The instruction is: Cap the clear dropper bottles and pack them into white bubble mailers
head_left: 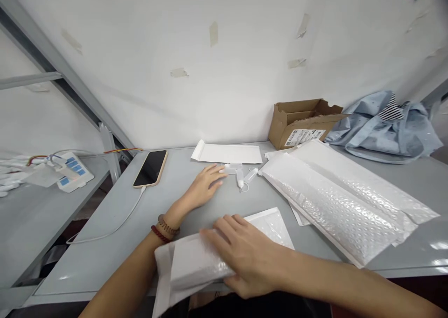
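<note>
My right hand (247, 255) grips a white bubble mailer (196, 262) at the table's near edge, its thumb underneath and fingers on top. The mailer's left end hangs over the edge, and its right part lies beneath my hand. My left hand (205, 185) is stretched out over the tabletop with its fingers apart. Its fingertips come close to several small clear plastic dropper bottles (240, 177); whether they touch one I cannot tell. Just behind the bottles lies a flat white envelope (227, 153) with its left flap raised.
On the right, several white bubble mailers (336, 201) are stacked at a slant. Behind them stand an open cardboard box (306, 122) and a light blue cloth bag (388, 127). A phone (150, 169) with a white cable (119, 224) lies on the left. A power strip (75, 171) sits beyond.
</note>
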The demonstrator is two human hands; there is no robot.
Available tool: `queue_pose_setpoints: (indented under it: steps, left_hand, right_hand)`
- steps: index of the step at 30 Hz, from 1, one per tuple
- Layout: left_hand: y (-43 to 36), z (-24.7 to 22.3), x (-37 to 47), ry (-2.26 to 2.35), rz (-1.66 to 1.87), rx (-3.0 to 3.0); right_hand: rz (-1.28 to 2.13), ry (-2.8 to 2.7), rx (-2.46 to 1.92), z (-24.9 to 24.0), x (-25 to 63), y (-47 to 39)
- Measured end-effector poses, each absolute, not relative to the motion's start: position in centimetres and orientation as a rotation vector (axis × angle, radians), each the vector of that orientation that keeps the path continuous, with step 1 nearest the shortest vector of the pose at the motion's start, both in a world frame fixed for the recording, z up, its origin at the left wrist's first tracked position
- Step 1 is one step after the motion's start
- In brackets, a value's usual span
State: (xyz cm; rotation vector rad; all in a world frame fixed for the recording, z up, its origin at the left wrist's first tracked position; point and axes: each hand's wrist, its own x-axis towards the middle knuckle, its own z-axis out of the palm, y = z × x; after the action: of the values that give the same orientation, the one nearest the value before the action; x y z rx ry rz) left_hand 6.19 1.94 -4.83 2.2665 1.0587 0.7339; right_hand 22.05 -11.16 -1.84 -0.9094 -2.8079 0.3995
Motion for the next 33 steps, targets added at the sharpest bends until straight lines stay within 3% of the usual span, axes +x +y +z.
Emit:
queue_pose_setpoints:
  steps: [7,16,23,33]
  left_hand:
    - [2.4,-4.5,5.8,1.146,0.714,2.247]
    - [1.5,1.7,-0.9,1.315,0.979,1.919]
    - [-0.3,3.0,-0.4,1.275,0.478,2.077]
    - [-0.7,2.0,2.0,1.212,0.539,1.966]
  right_hand:
    - [0.408,-2.702,-1.031,-1.7,23.7,-9.6]
    - [0.336,-2.458,-1.32,-1.8,26.8,-6.3]
    - [0.343,-2.421,-1.346,-2.3,26.4,-5.9]
    - [0.314,-2.386,-1.327,-2.3,26.2,-6.1]
